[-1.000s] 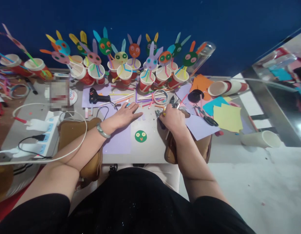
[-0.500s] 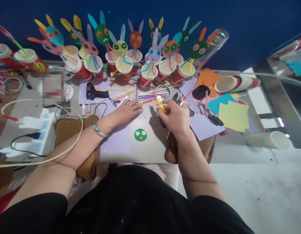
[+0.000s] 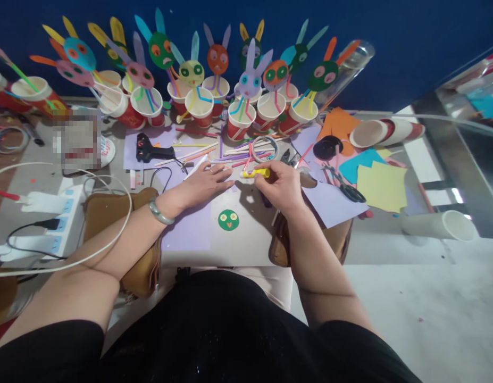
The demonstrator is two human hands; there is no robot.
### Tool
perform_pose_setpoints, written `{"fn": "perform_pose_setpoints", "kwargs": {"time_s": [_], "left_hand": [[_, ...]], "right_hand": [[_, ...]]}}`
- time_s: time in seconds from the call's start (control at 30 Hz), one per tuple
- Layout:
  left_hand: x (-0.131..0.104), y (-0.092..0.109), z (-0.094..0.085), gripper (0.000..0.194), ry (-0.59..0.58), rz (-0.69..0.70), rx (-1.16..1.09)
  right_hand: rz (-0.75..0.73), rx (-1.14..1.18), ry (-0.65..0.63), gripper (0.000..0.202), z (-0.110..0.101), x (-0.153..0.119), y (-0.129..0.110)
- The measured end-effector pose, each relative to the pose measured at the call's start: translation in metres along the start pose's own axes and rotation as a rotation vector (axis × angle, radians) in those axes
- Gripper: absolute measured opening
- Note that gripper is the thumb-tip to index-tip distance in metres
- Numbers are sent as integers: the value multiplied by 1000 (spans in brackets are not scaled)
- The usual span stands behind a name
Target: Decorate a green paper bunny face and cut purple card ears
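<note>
My right hand point(image 3: 281, 185) pinches a yellow glue stick point(image 3: 260, 173), held level with its white end to the left. Over the table and the edge of a purple paper sheet point(image 3: 186, 231), my left hand point(image 3: 206, 183) lies palm down with fingers stretched out. A white pointed stick point(image 3: 197, 166) shows just beyond its fingers. Between my forearms, a green paper face point(image 3: 228, 219) with round cream eyes and an orange mouth rests on the table. Touching neither hand, a roll of clear tape point(image 3: 265, 150) stands behind the glue stick among loose coloured sticks.
Red and white paper cups point(image 3: 241, 119) with rabbit-faced paper figures line the back. A black glue gun point(image 3: 153, 150) lies left. Black-handled scissors point(image 3: 352, 192) and yellow paper point(image 3: 382, 186) are at right. A power strip point(image 3: 66, 213) and a white cable point(image 3: 120, 229) are near my left arm.
In my right hand the glue stick has turned from pointing away to lying level, its white end now leftward. My left hand stays about where it was. The view has shifted slightly.
</note>
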State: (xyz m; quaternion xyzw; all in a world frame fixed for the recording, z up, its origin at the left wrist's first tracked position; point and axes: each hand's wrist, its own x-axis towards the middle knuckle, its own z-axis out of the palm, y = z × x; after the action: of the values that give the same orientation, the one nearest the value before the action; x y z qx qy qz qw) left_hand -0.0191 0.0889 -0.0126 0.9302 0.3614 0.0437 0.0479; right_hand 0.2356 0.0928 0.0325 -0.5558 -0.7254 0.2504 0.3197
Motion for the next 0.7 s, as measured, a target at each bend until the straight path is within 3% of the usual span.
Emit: {"fn": "perform_pose_setpoints", "kwargs": {"time_s": [0.4, 0.7], "left_hand": [[1, -2, -8, 48, -15, 0, -53], [-2, -8, 0, 52, -75, 34, -73]], "right_hand": [[-5, 188, -41, 20, 7, 5, 9], [-90, 187, -112, 22, 6, 2, 7]]}}
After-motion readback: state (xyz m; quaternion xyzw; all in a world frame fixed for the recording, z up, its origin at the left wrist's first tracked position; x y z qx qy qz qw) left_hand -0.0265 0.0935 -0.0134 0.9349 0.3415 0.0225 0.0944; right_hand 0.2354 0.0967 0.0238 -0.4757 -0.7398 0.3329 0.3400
